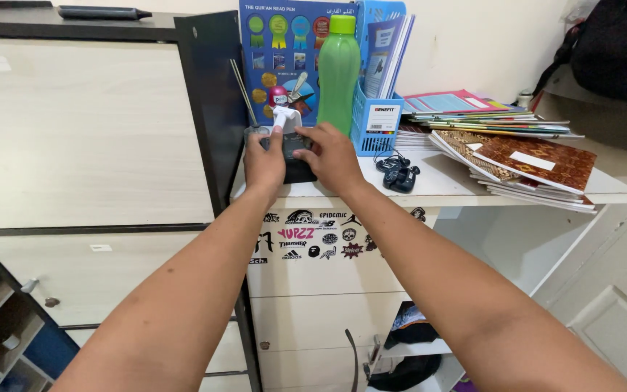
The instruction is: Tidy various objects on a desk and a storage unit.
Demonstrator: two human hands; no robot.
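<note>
**Both hands on a small dark container at the desk's left end**

Left hand and right hand closed together around a dark container, fingers wrapped on its sides. Judged mid-adjustment; next move calls for a firm grip and a level lift. White nozzle sticking up just above the fingers; contents hidden. Just behind right hand: green bottle, capped, and blue basket holding booklets. Black earphones to the right

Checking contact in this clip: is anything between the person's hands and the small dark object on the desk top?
Nothing visible does. The left hand and right hand both already rest on the dark object, fingers on its top. The green bottle and blue basket stand behind it, and the black earphones lie off to the right.
</note>
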